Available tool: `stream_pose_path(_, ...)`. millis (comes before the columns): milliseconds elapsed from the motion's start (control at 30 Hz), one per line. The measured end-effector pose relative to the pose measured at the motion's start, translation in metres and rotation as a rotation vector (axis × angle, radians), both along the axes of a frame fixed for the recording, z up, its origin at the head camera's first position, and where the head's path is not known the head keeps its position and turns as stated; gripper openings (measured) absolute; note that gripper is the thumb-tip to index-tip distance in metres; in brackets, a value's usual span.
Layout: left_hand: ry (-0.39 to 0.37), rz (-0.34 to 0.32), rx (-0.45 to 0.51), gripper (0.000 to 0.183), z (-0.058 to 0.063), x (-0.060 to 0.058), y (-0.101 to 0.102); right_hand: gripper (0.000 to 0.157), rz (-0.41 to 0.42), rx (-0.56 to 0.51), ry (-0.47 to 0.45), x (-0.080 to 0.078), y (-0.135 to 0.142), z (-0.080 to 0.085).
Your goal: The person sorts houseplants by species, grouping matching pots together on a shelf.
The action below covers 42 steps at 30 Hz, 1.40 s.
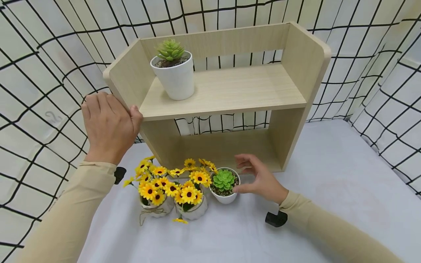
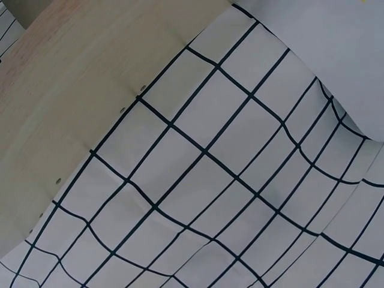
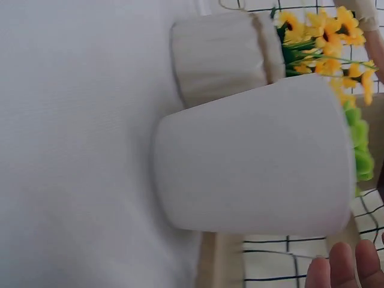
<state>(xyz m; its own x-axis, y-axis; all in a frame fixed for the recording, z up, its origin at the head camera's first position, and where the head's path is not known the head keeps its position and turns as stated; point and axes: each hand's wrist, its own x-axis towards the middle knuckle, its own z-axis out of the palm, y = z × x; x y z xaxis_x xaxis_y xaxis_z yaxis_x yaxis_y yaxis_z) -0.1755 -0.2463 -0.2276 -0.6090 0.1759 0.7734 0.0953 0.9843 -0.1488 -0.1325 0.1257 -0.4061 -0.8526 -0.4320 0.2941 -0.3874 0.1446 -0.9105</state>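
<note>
My left hand (image 1: 110,126) grips the left side panel of a light wooden shelf (image 1: 131,73), its thumb at the front edge. The left wrist view shows a panel (image 2: 72,90) but no fingers. My right hand (image 1: 261,179) is beside a small potted succulent (image 1: 224,182) in a white pot on the table, fingers spread and curved around air. In the head view its thumb overlaps the pot's rim; contact is unclear. The right wrist view shows the white pot (image 3: 252,168) standing upright, with fingertips (image 3: 342,267) apart from it.
A larger white pot with a succulent (image 1: 175,76) stands on the upper shelf, at the left. Two pots of yellow flowers (image 1: 154,186) (image 1: 192,201) stand left of the small succulent. Black wire grid (image 1: 361,73) surrounds the back and sides of the white-covered table (image 1: 250,237).
</note>
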Motion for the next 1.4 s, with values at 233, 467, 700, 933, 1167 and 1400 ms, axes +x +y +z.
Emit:
stream_pose_path(233, 0.0, -0.005, 0.008, 0.063, -0.001, -0.001, 0.0, 0.097, 0.013, 0.094, -0.086, -0.005, -0.006, -0.029)
stream_pose_path(467, 0.009, -0.008, 0.007, 0.065, -0.002, -0.003, 0.002, 0.093, 0.046, 0.142, -0.138, -0.004, -0.009, -0.038)
stream_pose_path(700, -0.004, -0.006, 0.005, 0.064, -0.002, -0.002, 0.004, 0.097, 0.065, 0.093, -0.18, -0.002, -0.012, -0.044)
stream_pose_path(933, 0.005, -0.02, 0.013, 0.062, -0.004, -0.001, 0.004, 0.096, 0.091, 0.03, -0.222, -0.001, -0.012, -0.043)
stream_pose_path(1167, 0.012, -0.015, 0.006, 0.063, -0.004, -0.002, 0.002, 0.096, 0.116, 0.028, -0.269, -0.003, -0.004, -0.037)
stream_pose_path(1400, -0.008, -0.007, -0.003, 0.065, -0.002, -0.001, -0.001, 0.095, 0.104, 0.017, -0.241, -0.006, 0.002, -0.019)
